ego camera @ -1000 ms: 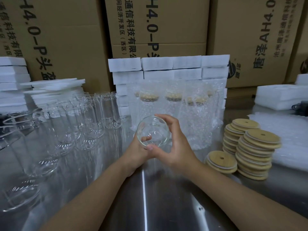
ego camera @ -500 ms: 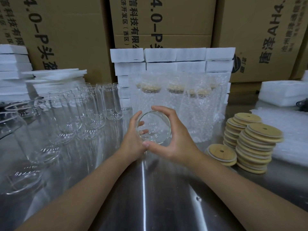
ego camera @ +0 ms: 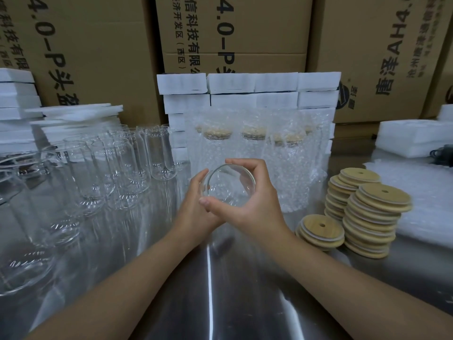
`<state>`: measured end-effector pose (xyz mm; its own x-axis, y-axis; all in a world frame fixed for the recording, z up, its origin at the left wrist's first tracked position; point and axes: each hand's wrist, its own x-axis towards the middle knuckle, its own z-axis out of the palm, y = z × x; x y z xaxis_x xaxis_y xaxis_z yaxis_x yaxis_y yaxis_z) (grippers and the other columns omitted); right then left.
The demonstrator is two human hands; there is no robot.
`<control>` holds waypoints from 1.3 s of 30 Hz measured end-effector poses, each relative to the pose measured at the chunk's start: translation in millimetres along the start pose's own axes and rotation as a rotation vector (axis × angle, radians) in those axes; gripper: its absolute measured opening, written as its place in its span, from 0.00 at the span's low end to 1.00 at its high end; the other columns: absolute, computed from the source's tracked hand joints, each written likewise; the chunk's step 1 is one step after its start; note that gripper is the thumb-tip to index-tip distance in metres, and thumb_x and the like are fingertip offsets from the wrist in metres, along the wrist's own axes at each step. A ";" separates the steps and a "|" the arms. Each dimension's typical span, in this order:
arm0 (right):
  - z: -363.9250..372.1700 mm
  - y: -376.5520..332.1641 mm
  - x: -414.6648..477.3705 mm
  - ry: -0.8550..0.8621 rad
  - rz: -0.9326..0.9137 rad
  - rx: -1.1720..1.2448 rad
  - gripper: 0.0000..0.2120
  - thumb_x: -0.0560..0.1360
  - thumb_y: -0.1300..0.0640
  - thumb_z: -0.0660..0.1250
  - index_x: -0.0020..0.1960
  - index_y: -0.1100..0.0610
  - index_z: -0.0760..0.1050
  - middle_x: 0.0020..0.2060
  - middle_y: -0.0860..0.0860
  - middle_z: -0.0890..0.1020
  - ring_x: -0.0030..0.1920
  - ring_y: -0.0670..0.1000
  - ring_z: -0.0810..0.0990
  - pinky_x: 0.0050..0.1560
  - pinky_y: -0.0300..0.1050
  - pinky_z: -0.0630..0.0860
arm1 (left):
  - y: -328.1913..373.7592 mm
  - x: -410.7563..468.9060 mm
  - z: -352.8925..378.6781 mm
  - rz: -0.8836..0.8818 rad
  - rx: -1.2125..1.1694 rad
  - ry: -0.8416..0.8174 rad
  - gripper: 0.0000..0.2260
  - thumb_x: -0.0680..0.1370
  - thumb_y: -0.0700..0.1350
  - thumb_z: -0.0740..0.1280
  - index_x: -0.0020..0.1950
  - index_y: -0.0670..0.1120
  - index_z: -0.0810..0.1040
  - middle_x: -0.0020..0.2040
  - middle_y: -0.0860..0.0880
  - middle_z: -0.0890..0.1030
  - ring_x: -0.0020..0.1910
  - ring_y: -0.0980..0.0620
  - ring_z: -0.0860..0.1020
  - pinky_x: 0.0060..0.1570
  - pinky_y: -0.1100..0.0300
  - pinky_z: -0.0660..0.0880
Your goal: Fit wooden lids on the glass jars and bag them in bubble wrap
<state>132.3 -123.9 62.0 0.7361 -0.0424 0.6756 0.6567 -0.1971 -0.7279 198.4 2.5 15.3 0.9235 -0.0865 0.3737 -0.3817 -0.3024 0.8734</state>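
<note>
Both hands hold one clear glass jar [ego camera: 228, 186] above the steel table, its round end turned towards me. My left hand [ego camera: 196, 207] cups its left side. My right hand [ego camera: 255, 202] curls over the top and right of the rim, thumb underneath. The jar carries no lid. Round wooden lids [ego camera: 372, 207], each with a small hole, stand in stacks at the right, with a shorter stack [ego camera: 321, 230] in front. Behind the jar stand several lidded jars in bubble wrap [ego camera: 257, 153].
Many bare glass jars [ego camera: 98, 168] crowd the left half of the steel table [ego camera: 245, 290]. White foam blocks [ego camera: 247, 92] are stacked behind, cardboard boxes [ego camera: 232, 33] fill the back. Loose bubble wrap sheets [ego camera: 421, 192] lie at the right.
The jar has turned slightly in my hands, and my left thumb has shifted up onto its left side. The camera has tilted a little; both hands stay in the same place.
</note>
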 end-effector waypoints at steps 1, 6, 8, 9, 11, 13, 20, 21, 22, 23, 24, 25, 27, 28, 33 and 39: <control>0.6 0.0 0.2 0.015 -0.001 0.016 0.32 0.56 0.46 0.79 0.56 0.47 0.70 0.52 0.39 0.77 0.55 0.36 0.76 0.55 0.28 0.70 | 1.7 -1.9 -0.6 0.006 0.022 -0.030 0.51 0.54 0.60 0.72 0.73 0.44 0.62 0.53 0.54 0.77 0.44 0.70 0.78 0.42 0.73 0.73; 1.4 1.7 4.4 0.071 0.034 0.071 0.28 0.56 0.42 0.78 0.51 0.45 0.70 0.50 0.42 0.79 0.55 0.37 0.77 0.53 0.28 0.70 | 13.7 -4.8 1.6 0.128 0.030 -0.049 0.49 0.58 0.60 0.76 0.73 0.42 0.63 0.66 0.42 0.75 0.65 0.52 0.75 0.63 0.58 0.73; 0.7 2.0 5.8 0.095 0.056 0.103 0.28 0.55 0.38 0.76 0.49 0.45 0.71 0.49 0.42 0.80 0.53 0.37 0.78 0.51 0.26 0.70 | 18.4 -5.3 2.3 0.122 -0.027 -0.068 0.46 0.61 0.53 0.80 0.72 0.38 0.64 0.66 0.37 0.74 0.66 0.43 0.75 0.64 0.45 0.72; 0.3 2.2 6.2 0.103 0.065 0.122 0.27 0.55 0.38 0.76 0.49 0.46 0.71 0.48 0.42 0.80 0.52 0.36 0.78 0.50 0.25 0.70 | 18.7 -6.0 3.1 0.118 -0.046 -0.073 0.46 0.62 0.49 0.81 0.73 0.38 0.63 0.67 0.37 0.73 0.66 0.43 0.74 0.64 0.44 0.73; -0.3 2.6 6.7 0.111 0.078 0.154 0.25 0.56 0.38 0.75 0.47 0.46 0.71 0.47 0.43 0.81 0.51 0.37 0.79 0.48 0.26 0.71 | 16.3 -6.6 4.6 0.113 -0.084 -0.057 0.48 0.61 0.45 0.83 0.74 0.42 0.61 0.70 0.40 0.71 0.68 0.45 0.73 0.66 0.46 0.72; -1.3 2.7 8.0 0.116 0.088 0.160 0.22 0.58 0.39 0.75 0.46 0.46 0.71 0.47 0.45 0.81 0.50 0.39 0.80 0.48 0.29 0.72 | 17.9 -8.7 5.7 0.116 -0.110 -0.028 0.52 0.57 0.48 0.84 0.75 0.45 0.59 0.72 0.43 0.69 0.70 0.49 0.71 0.68 0.49 0.70; -4.3 -0.3 11.3 0.110 0.049 0.170 0.07 0.77 0.51 0.66 0.45 0.54 0.74 0.41 0.45 0.81 0.47 0.43 0.80 0.50 0.35 0.74 | 17.2 -11.5 7.8 0.103 -0.156 -0.006 0.57 0.50 0.54 0.84 0.74 0.50 0.59 0.50 0.78 0.72 0.52 0.78 0.72 0.50 0.76 0.72; -4.4 -0.5 11.0 0.099 0.055 0.187 0.08 0.77 0.51 0.64 0.46 0.55 0.74 0.42 0.47 0.82 0.48 0.44 0.80 0.51 0.35 0.74 | 15.0 -10.9 8.2 0.107 -0.164 0.001 0.56 0.51 0.52 0.85 0.73 0.50 0.60 0.47 0.80 0.71 0.50 0.78 0.73 0.49 0.77 0.72; -4.5 -0.9 11.1 0.085 0.065 0.215 0.09 0.77 0.50 0.62 0.46 0.55 0.74 0.44 0.48 0.82 0.49 0.45 0.80 0.51 0.35 0.74 | 13.6 -9.5 8.5 0.112 -0.167 0.011 0.53 0.51 0.51 0.84 0.71 0.52 0.61 0.47 0.79 0.71 0.50 0.78 0.73 0.49 0.76 0.73; -4.7 -1.0 10.9 0.071 0.069 0.246 0.09 0.77 0.50 0.60 0.47 0.55 0.75 0.45 0.48 0.82 0.51 0.45 0.80 0.53 0.36 0.74 | 13.3 -8.8 8.5 0.115 -0.166 0.020 0.50 0.51 0.52 0.83 0.68 0.55 0.63 0.49 0.77 0.71 0.50 0.76 0.74 0.50 0.73 0.74; -4.4 -1.3 10.8 0.055 0.064 0.270 0.09 0.76 0.51 0.58 0.48 0.54 0.76 0.47 0.47 0.83 0.52 0.45 0.80 0.54 0.36 0.74 | 13.2 -8.0 8.2 0.113 -0.173 0.024 0.47 0.51 0.53 0.83 0.65 0.59 0.64 0.51 0.74 0.72 0.50 0.74 0.74 0.52 0.70 0.75; -4.0 -1.2 10.4 0.037 0.054 0.283 0.10 0.76 0.52 0.57 0.49 0.53 0.76 0.48 0.47 0.83 0.54 0.44 0.80 0.54 0.35 0.73 | 12.9 -7.3 7.6 0.107 -0.191 0.026 0.45 0.50 0.54 0.82 0.63 0.61 0.65 0.55 0.70 0.72 0.52 0.72 0.75 0.54 0.66 0.76; -3.4 -0.1 9.2 -0.001 0.038 0.286 0.12 0.76 0.54 0.56 0.53 0.51 0.77 0.51 0.45 0.82 0.57 0.42 0.79 0.56 0.32 0.71 | 12.0 -6.0 6.3 0.099 -0.228 0.032 0.44 0.51 0.55 0.82 0.63 0.63 0.65 0.61 0.61 0.72 0.56 0.67 0.75 0.60 0.59 0.75; -3.3 0.6 8.9 -0.019 0.033 0.279 0.13 0.76 0.54 0.55 0.54 0.50 0.76 0.53 0.45 0.81 0.58 0.41 0.77 0.57 0.31 0.69 | 11.7 -5.3 5.2 0.103 -0.233 0.037 0.45 0.52 0.55 0.82 0.64 0.62 0.65 0.64 0.58 0.72 0.58 0.67 0.75 0.61 0.60 0.75; -6.6 3.2 9.0 -0.152 0.045 0.215 0.17 0.74 0.54 0.57 0.61 0.42 0.71 0.64 0.43 0.75 0.65 0.36 0.70 0.63 0.31 0.66 | 12.3 -3.3 3.4 0.143 -0.263 0.044 0.40 0.58 0.46 0.82 0.67 0.53 0.68 0.59 0.54 0.79 0.56 0.66 0.78 0.53 0.66 0.77; -4.6 3.2 7.3 -0.185 0.019 0.004 0.29 0.70 0.48 0.68 0.69 0.43 0.63 0.66 0.40 0.71 0.67 0.34 0.66 0.66 0.30 0.62 | 19.4 -6.4 3.8 0.224 -0.291 0.069 0.36 0.60 0.52 0.75 0.66 0.55 0.68 0.54 0.61 0.82 0.53 0.65 0.80 0.47 0.73 0.74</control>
<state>139.0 -129.4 65.2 0.7655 0.1345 0.6293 0.6431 -0.1944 -0.7407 185.3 -6.5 28.6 0.8150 -0.0531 0.5770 -0.5778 -0.0002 0.8162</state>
